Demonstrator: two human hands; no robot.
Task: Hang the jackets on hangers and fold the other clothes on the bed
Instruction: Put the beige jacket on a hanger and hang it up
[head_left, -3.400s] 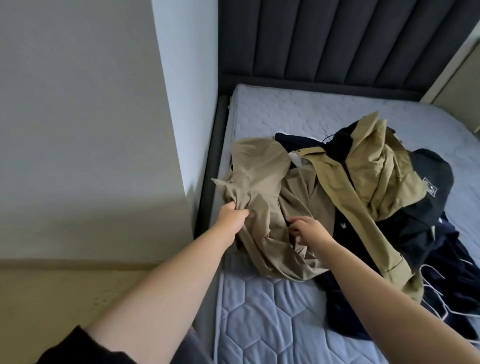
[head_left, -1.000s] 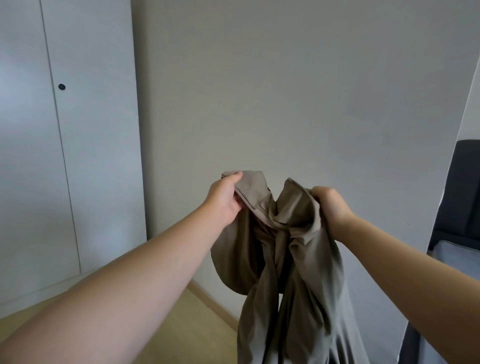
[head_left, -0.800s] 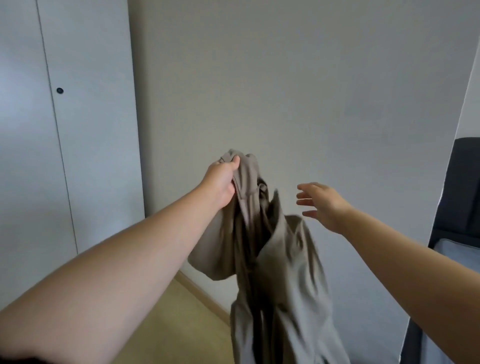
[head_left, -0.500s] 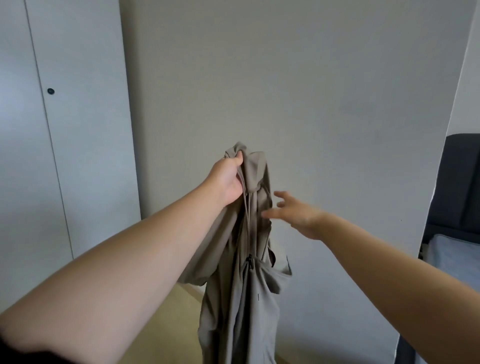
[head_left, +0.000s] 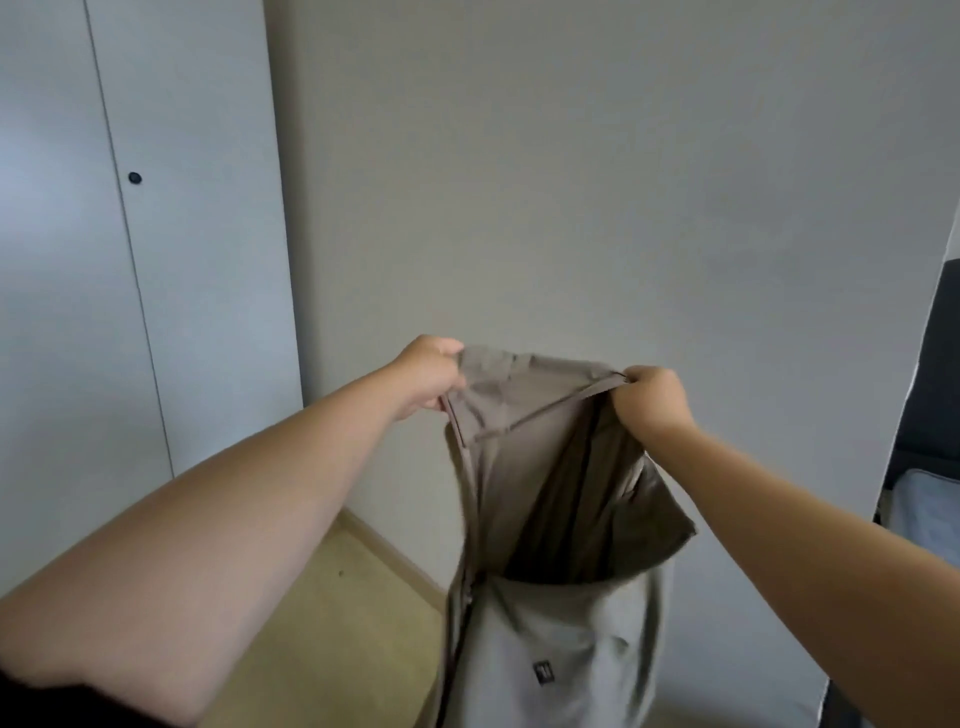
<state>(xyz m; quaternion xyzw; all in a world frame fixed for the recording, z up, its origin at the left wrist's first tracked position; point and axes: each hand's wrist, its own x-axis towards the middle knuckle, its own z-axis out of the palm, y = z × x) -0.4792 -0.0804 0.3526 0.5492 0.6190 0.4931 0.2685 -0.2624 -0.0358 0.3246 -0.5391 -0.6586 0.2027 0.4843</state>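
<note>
Against plain grey wall (head_left: 571, 182), both my hands, left (head_left: 428, 376) and right (head_left: 649, 397), pinch this taupe zip-front fabric jacket (head_left: 550, 519) by its top edge; I should keep it taut and level.

small dark patch (head_left: 544, 672) on jacket (head_left: 563, 618), marking unreadable

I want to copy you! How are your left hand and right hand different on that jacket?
The left hand grips the jacket at the left end of its top edge; the right hand grips the right end. The left hand sits slightly higher in the picture than the right hand. A dark sleeve shows on the left arm, none on the right. Both hands curl their fingers on the cloth and stretch the edge between them.
</note>
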